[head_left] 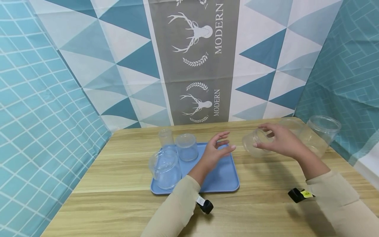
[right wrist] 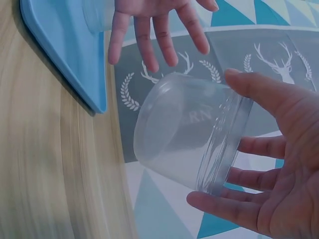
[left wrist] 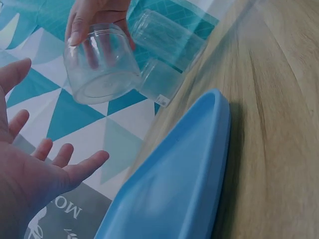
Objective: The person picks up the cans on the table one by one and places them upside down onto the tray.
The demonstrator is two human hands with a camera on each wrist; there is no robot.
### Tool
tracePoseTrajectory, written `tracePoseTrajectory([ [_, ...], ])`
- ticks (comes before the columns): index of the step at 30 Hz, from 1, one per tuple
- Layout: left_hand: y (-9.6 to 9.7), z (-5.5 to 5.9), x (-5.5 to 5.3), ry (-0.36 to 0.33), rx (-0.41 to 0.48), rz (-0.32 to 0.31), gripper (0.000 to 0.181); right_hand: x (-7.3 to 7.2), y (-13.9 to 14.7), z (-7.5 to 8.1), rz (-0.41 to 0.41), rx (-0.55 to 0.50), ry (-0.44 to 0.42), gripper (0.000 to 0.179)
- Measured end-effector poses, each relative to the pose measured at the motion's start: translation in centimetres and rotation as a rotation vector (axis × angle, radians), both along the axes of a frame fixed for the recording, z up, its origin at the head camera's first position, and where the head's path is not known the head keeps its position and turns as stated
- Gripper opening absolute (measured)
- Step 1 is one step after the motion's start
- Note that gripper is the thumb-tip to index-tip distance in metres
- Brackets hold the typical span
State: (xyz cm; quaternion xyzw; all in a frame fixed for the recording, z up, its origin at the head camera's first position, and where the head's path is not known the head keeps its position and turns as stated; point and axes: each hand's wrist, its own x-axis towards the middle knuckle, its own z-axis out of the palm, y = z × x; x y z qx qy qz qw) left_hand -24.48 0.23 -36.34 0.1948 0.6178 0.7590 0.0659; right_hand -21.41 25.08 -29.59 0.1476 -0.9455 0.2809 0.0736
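Observation:
My right hand (head_left: 281,141) grips a clear jar (head_left: 254,144) near its rim, thumb on one side and fingers on the other. The jar is tilted in the air right of the blue tray (head_left: 220,179); the right wrist view shows the transparent jar (right wrist: 174,129) with its base turned away from the palm. My left hand (head_left: 214,152) is held over the tray with fingers spread and nothing in them, as the left wrist view also shows. On the tray's left part stand a wide, rounded clear jar (head_left: 165,171) and a shorter jar (head_left: 187,149).
A narrow clear jar (head_left: 166,136) stands at the tray's back left corner. At the table's right side stand a large clear jar (head_left: 324,130) and another clear jar (head_left: 291,124), partly behind my right hand. Patterned cloth (head_left: 195,65) hangs behind the wooden table (head_left: 118,177).

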Motion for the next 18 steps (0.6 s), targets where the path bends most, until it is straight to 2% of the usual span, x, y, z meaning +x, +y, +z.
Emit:
tracePoseTrajectory([
  [8,-1.1,0.0,0.2,0.106,-0.103,0.053,0.054,0.3,-0.2,-0.3,-0.006,-0.127,-0.083,0.080],
  [18,-2.3,0.2,0.4,0.171,-0.098,0.070,0.056,0.4,-0.8,-1.1,0.003,-0.214,-0.095,0.080],
])
